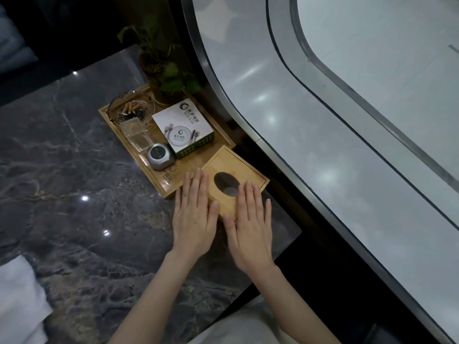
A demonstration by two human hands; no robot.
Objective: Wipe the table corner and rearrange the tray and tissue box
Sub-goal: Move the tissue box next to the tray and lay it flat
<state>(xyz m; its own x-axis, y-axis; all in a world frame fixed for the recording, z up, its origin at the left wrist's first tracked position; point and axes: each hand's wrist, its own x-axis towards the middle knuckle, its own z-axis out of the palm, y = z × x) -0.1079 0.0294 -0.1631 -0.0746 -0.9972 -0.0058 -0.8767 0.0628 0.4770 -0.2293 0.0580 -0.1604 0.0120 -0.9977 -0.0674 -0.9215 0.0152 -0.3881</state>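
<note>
The fingers (198, 181) of the left hand (193, 219) are laid flat and extended along the left edge of the wooden tissue box (234, 181); nothing is gripped. The fingers (250, 194) of the right hand (250, 234) are likewise spread flat on the near part of the lid, beside the oval opening, and nothing is enclosed by them.

The tissue box is seen just right of centre, at the table corner, its upper left edge touching or overlapping the wooden tray (159, 167). The tray lies up and left of it, carrying a glass ashtray (131, 110), a small metal device (160, 156) and a white printed carton (182, 127).

The box is judged rigid, light and smooth-sided; no tissue is seen in the opening, so it is possibly empty. Slip on the polished marble table (74, 170) is expected under flat pressure. Hold is best taken on the two opposite side walls rather than the lid, which may be loose. The loaded tray is judged heavier; the glass is fragile, so level handling by the rims is advised.
</note>
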